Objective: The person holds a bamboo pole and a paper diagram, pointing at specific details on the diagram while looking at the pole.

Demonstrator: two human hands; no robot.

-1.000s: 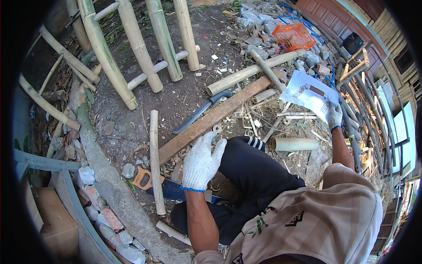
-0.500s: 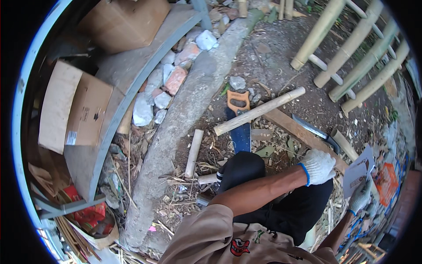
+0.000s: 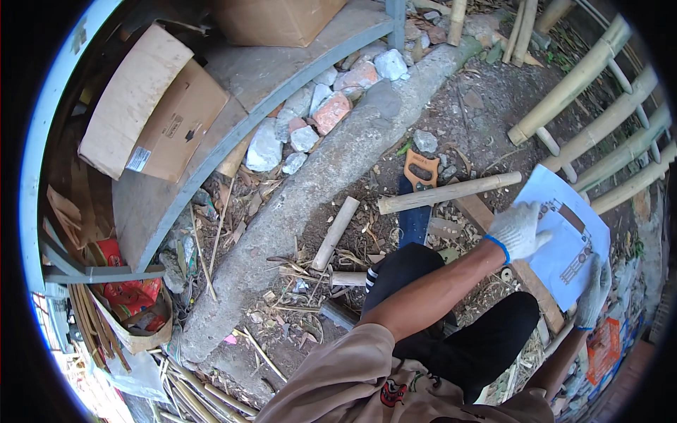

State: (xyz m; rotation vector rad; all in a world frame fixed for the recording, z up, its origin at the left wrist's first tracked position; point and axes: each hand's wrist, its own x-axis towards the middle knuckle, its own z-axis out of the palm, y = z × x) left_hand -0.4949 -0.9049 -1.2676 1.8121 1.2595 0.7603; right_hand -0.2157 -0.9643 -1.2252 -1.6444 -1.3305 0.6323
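Note:
A white sheet of paper [image 3: 596, 229] with printed drawings is held up at the right. My right hand [image 3: 596, 292], in a pale work glove with a blue cuff, grips its lower right edge. My left hand [image 3: 518, 231], gloved the same way, is over the sheet's left edge with its fingers apart, overlapping the printed side; whether it touches the paper I cannot tell. Left of my left hand, a bamboo pole [image 3: 451, 192] lies across a handsaw [image 3: 415, 217] with an orange handle. A wooden plank [image 3: 532, 285] passes under my left hand.
A bamboo rack [image 3: 578, 88] stands at the far right. Short bamboo pieces [image 3: 336, 233] and shavings litter the ground. A concrete kerb [image 3: 282, 211] runs along the left, beside stones [image 3: 264, 144] and a shelf [image 3: 204, 144] bearing cardboard boxes [image 3: 173, 120]. An orange plastic basket [image 3: 603, 350] lies lower right.
The paper has turned to show its printed face and is opened out wider. My left hand has moved from above the plank to the paper, its fingers spreading. The whole view has shifted.

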